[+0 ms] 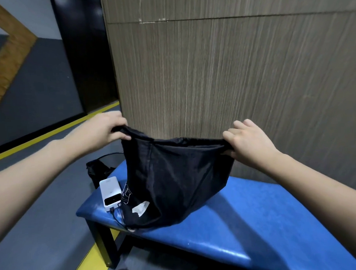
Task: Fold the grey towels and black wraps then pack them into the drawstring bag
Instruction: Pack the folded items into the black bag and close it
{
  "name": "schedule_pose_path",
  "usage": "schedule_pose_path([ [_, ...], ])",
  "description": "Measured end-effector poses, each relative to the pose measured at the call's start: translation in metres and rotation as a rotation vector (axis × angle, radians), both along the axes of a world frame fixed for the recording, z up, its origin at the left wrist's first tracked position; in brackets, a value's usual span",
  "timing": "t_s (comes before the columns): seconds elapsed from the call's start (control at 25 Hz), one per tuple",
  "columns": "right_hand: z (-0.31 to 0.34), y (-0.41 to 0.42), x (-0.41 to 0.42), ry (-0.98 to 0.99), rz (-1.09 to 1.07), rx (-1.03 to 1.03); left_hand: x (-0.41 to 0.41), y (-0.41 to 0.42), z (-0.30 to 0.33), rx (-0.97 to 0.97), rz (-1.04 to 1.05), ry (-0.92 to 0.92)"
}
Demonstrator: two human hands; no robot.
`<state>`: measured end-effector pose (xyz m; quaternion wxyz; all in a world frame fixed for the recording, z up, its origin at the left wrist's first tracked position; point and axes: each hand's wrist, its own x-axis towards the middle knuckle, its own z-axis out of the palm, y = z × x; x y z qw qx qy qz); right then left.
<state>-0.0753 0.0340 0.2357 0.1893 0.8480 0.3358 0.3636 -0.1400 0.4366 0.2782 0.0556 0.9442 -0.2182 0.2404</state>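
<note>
The black drawstring bag (pixel 175 180) hangs stretched between both hands above the blue padded bench (pixel 248 217), its bottom resting on the seat. My left hand (pixel 103 128) pinches the left end of the bag's top hem. My right hand (pixel 248 140) grips the right end of the hem. A white printed patch shows on the bag's lower left side, and its cords trail down near the bench edge. No grey towels or black wraps are visible; the bag's inside is hidden.
A white power bank (pixel 111 194) with a black cable lies on the bench's left end beside the bag. Another black item (pixel 97 169) sits behind it. A wood-grain wall (pixel 231 71) rises directly behind the bench. Grey floor with yellow lines (pixel 50 132) lies left.
</note>
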Motion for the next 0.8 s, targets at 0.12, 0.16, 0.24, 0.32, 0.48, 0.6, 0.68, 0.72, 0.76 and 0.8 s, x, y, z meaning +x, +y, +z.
schedule_pose_path([
  [0.12,0.023,-0.013,0.003,-0.048,-0.024,0.07,-0.009,-0.022,0.028,-0.099,-0.016,-0.129],
  [0.16,0.033,-0.017,0.003,-0.066,-0.021,0.104,-0.011,-0.027,0.038,-0.135,-0.017,-0.158],
  [0.24,0.054,-0.023,0.0,-0.12,-0.005,0.187,-0.013,-0.036,0.057,-0.218,-0.012,-0.206],
  [0.32,0.073,-0.027,-0.006,-0.183,0.02,0.255,-0.012,-0.043,0.073,-0.305,-0.013,-0.236],
  [0.48,0.077,-0.022,-0.023,-0.215,0.068,0.265,-0.013,-0.054,0.074,-0.384,-0.113,-0.138],
  [0.6,0.055,-0.017,-0.031,-0.166,0.085,0.253,-0.017,-0.06,0.053,-0.356,-0.181,0.008],
  [0.68,0.044,-0.012,-0.034,-0.133,0.093,0.249,-0.021,-0.064,0.038,-0.352,-0.229,0.09],
  [0.72,0.038,-0.01,-0.037,-0.118,0.105,0.251,-0.024,-0.067,0.03,-0.343,-0.256,0.123],
  [0.76,0.033,-0.007,-0.04,-0.104,0.123,0.251,-0.028,-0.069,0.024,-0.333,-0.283,0.147],
  [0.8,0.028,-0.003,-0.044,-0.095,0.146,0.248,-0.031,-0.07,0.019,-0.329,-0.305,0.162],
])
